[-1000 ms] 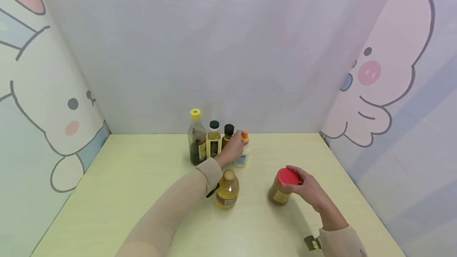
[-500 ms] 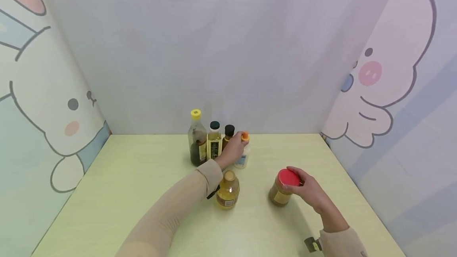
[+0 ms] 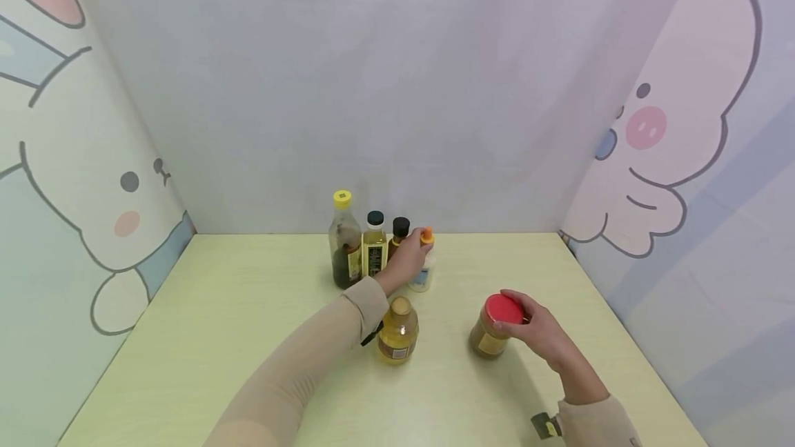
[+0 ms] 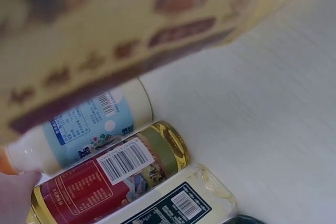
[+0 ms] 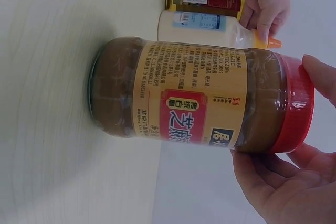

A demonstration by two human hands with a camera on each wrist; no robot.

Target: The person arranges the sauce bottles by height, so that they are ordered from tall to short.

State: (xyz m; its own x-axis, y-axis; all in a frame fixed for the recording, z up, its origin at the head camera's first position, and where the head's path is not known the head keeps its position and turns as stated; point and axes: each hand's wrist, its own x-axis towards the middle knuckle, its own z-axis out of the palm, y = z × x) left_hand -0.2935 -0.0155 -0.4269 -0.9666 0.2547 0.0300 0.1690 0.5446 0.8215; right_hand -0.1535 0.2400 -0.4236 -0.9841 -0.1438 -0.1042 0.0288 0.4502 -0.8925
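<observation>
My left hand (image 3: 404, 259) reaches to the row of bottles and pinches the orange cap of a white squeeze bottle (image 3: 420, 279) with a blue label. That bottle stands upright at the row's right end. In the right wrist view the fingers are round its orange tip (image 5: 274, 42). My right hand (image 3: 542, 328) grips a brown sesame paste jar (image 5: 189, 95) by its red lid (image 3: 504, 309), thumb and fingers on opposite sides. The jar stands on the table at right. Beside the left wrist stands a round bottle of yellow liquid (image 3: 397, 336), its label large in the left wrist view.
Left of the squeeze bottle stand a black-capped bottle with a red label (image 4: 100, 179), a clear oil bottle (image 3: 375, 252) and a tall yellow-capped dark bottle (image 3: 345, 254). The pale table (image 3: 248, 309) meets cloth walls at back and sides.
</observation>
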